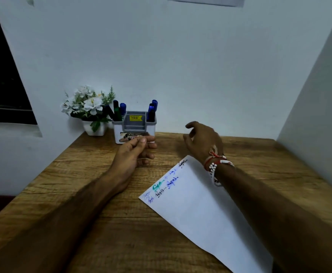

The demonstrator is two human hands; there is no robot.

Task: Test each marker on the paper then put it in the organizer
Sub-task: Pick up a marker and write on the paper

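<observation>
Both hands hover empty over the wooden desk (102, 223): the left hand (135, 152) loosely curled, the right hand (200, 140) half-open. The markers (151, 111) stand capped in the organizer (134, 127) beyond the scribbled paper (200, 203). Light, rigid and smooth, each likely lifts best pinched mid-barrel.

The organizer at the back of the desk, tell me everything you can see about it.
The organizer is a small white plastic box with a grey compartmented insert, upright on the wooden desk against the wall, beside a flower pot. A yellow price sticker sits inside, a printed label on its front. Markers stand in both side compartments. The left hand partly covers its base.
</observation>
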